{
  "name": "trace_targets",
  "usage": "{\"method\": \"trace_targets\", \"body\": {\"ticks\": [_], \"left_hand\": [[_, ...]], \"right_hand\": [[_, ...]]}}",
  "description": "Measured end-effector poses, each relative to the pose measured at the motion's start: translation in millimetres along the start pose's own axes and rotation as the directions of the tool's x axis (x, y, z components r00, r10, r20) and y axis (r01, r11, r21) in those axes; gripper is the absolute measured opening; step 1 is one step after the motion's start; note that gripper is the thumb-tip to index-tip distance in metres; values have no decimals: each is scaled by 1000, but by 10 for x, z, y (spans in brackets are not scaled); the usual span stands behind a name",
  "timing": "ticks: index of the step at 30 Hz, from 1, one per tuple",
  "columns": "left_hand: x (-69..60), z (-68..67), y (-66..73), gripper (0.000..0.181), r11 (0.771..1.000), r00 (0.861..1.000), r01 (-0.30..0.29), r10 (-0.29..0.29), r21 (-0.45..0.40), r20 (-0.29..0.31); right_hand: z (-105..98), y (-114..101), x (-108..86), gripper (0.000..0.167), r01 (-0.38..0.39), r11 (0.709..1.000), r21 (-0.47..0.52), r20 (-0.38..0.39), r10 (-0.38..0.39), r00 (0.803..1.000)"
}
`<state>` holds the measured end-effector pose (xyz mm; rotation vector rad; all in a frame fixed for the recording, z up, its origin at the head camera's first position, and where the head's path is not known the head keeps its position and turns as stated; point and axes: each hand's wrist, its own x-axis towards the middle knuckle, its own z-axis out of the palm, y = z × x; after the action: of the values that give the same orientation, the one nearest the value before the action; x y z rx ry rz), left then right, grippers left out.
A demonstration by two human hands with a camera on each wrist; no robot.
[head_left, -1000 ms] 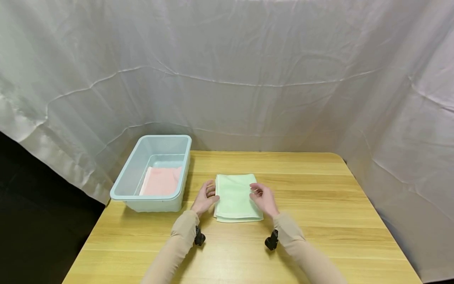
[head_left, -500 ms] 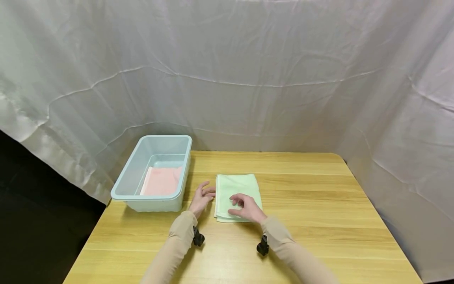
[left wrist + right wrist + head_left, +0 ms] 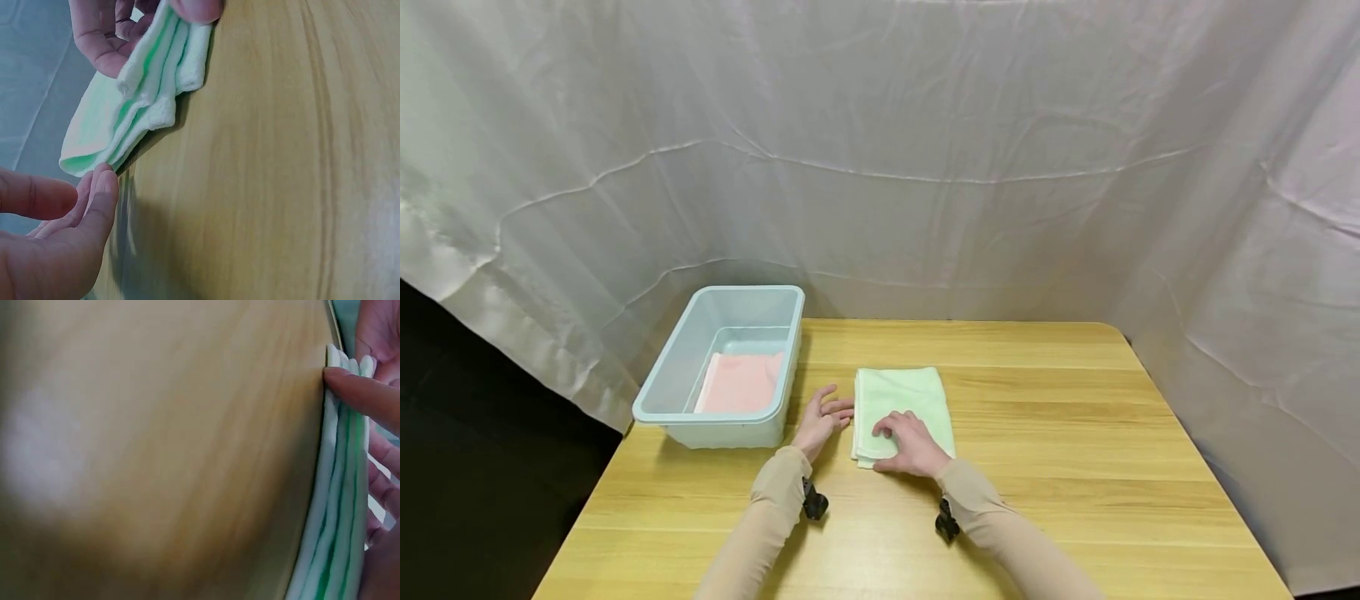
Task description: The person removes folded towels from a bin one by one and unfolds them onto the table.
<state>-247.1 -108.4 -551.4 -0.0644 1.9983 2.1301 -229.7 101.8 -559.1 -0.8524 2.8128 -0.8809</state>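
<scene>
A folded pale green towel lies flat on the table, its stacked layers showing along the near edge in the left wrist view. My right hand bends over that near edge. Its thumb presses the layered side while the curled fingers sit on top, so the edge is pinched between them. At the towel's left side is my left hand, fingers extended, their tips at the folded corner. The left thumb stands apart from the cloth. The right palm hides part of the towel in the head view.
A light blue plastic bin stands on the table at the left, with a folded pink cloth inside. The wooden table extends to the right, and a grey curtain hangs behind it.
My right hand has moved from the towel's right side, leftward and nearer, down onto its near edge. The left hand has shifted slightly left and straightened its fingers. The towel stays in place.
</scene>
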Motion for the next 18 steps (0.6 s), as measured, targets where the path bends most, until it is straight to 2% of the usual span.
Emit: {"method": "trace_targets", "body": {"ticks": [4,10,13,18], "left_hand": [[-9,-24,-3,67,1000,1000,3,-3,-21,-8],[-24,-38,-1,68,999,1000,7,-8,-40,-5],[-33,-37,2,68,999,1000,7,-7,-40,-2],[-38,-42,-3,69,999,1000,2,-2,-40,3]], "right_hand": [[-21,17,16,39,6,1000,20,2,-6,1000],[-70,26,6,21,62,996,67,-24,-60,998],[-82,33,3,17,81,994,76,-35,-78,996],[-76,63,3,14,62,994,93,-61,-56,997]]}}
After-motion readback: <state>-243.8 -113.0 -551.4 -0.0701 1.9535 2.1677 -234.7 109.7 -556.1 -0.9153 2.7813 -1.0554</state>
